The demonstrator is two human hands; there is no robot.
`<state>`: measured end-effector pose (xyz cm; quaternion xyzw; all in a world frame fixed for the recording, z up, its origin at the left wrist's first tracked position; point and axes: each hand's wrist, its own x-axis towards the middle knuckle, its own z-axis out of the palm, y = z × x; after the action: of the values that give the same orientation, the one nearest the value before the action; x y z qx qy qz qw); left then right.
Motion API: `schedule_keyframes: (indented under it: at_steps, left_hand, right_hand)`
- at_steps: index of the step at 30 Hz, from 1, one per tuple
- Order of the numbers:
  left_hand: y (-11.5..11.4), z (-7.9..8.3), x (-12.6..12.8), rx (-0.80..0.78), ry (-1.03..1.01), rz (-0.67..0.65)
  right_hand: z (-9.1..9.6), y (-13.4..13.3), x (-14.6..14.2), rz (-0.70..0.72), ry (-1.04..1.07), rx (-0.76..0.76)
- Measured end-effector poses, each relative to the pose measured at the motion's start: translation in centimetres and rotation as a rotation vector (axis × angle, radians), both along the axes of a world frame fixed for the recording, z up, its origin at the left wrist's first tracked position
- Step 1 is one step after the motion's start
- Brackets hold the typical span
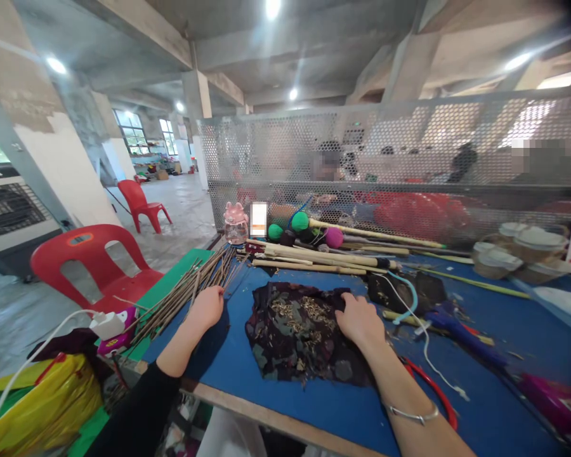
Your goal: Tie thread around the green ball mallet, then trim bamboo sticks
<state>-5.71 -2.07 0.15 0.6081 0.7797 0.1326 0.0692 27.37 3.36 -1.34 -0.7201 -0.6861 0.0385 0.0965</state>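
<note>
My left hand (pixel 208 308) is closed in a pinch beside a pile of thin brown sticks (pixel 190 285), and one thin stick shows at its fingertips. My right hand (pixel 361 320) rests on the right edge of a dark patterned cloth (pixel 271 355), thumb and fingers apart. Small pale brown chips (pixel 297 317) lie scattered over the cloth's middle. Just behind the cloth lie thicker peeled pale sticks (pixel 323 255).
The blue table (pixel 233 381) meets a perforated metal screen (pixel 276 152). Near it stand a pink-lidded bottle (pixel 236 223), green yarn balls (pixel 299 221) and several tubs (pixel 497 259). Right lie a blue-handled tool (pixel 466 336) and a white cord (pixel 427 349). A red chair (pixel 95 254) stands left.
</note>
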Motion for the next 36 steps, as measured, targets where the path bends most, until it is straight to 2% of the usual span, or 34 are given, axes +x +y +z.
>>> schedule_keyframes:
  at_steps: [3, 6, 8, 10, 13, 15, 17, 19, 21, 24, 28, 31, 34, 36]
  left_hand:
    - [-0.8, 0.1, -0.1, 0.013, -0.125, 0.010]
    - [-1.3, -0.2, -0.1, 0.041, -0.169, 0.004]
    - [-1.3, -0.4, -0.2, 0.072, -0.092, 0.009]
    - [-1.3, -0.3, -0.1, 0.126, 0.002, 0.025]
    - [-1.4, 0.4, 0.8, 0.264, 0.113, 0.017]
    - [-1.7, 1.3, 2.1, 0.324, 0.130, -0.090]
    - [-2.0, 2.1, 3.9, 0.339, 0.121, -0.254]
    - [-2.0, 2.7, 5.9, 0.354, 0.115, -0.396]
    - [-1.7, 3.1, 7.7, 0.379, 0.104, -0.496]
    - [-0.7, 3.3, 9.8, 0.384, 0.106, -0.580]
    - [0.5, 2.9, 11.9, 0.418, 0.043, -0.572]
    - [0.9, 2.3, 13.1, 0.549, -0.180, -0.558]
    - [0.8, 1.8, 13.7, 0.641, -0.521, -0.489]
    - [0.8, 1.6, 13.6, 0.608, -0.739, -0.435]
  right_hand:
    - [0.1, -0.2, -0.5, 0.097, 0.031, 0.230]
    - [0.1, -0.4, -1.3, 0.341, 0.179, 0.304]
    - [0.0, -0.6, -1.7, 0.472, 0.257, 0.283]
    - [0.0, -0.7, -1.9, 0.537, 0.307, 0.290]
    - [0.2, -1.2, -2.4, 0.578, 0.336, 0.411]
    - [0.7, -1.8, -3.1, 0.605, 0.313, 0.544]
    - [1.2, -2.8, -4.1, 0.640, 0.248, 0.656]
    - [1.7, -3.6, -5.3, 0.655, 0.180, 0.707]
    - [2.0, -4.0, -6.1, 0.666, 0.149, 0.676]
    - [1.8, -3.8, -6.3, 0.664, 0.160, 0.544]
    - [1.4, -3.3, -5.7, 0.466, 0.374, 0.510]
    - [1.6, -3.6, -5.9, 0.390, 0.641, 0.489]
    - [1.9, -4.3, -6.6, 0.502, 0.835, 0.447]
    - [2.1, -4.7, -6.9, 0.568, 0.884, 0.437]
